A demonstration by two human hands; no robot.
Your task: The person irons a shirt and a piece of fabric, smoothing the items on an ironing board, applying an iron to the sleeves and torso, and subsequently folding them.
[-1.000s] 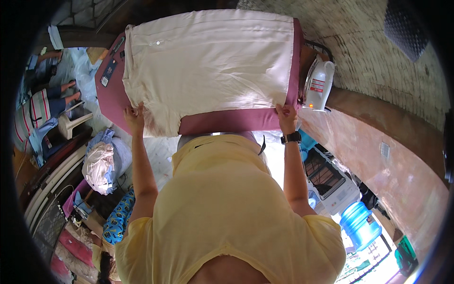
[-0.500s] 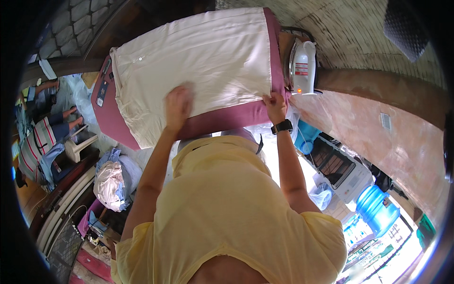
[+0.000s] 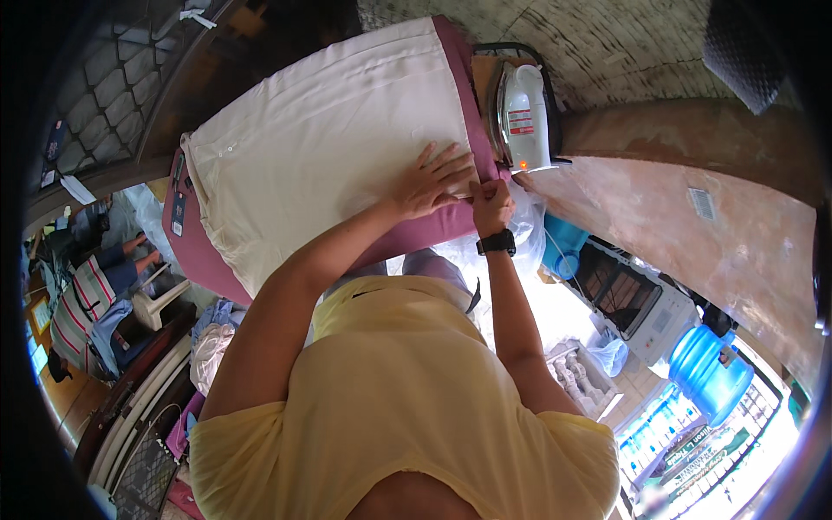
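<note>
A cream-coloured cloth garment (image 3: 329, 130) with small buttons near its far left edge lies spread over a maroon-covered ironing board (image 3: 212, 251). My left hand (image 3: 431, 182) rests flat on the cloth near its right end, fingers spread. Beside it, my right hand (image 3: 492, 204), with a black watch on the wrist, pinches the near right corner of the garment. A white iron (image 3: 526, 117) with a lit orange light stands at the board's right end, just beyond my right hand.
Bundled laundry (image 3: 211, 355) lies to the left, near a plastic stool (image 3: 160, 303) and a person in a striped top (image 3: 82, 303). On the right are a wall (image 3: 641, 199), a blue water jug (image 3: 711, 373) and a white appliance (image 3: 659, 325).
My left hand has moved right across the cloth and now lies flat close to my right hand. The right hand still pinches the corner. The view has shifted slightly.
</note>
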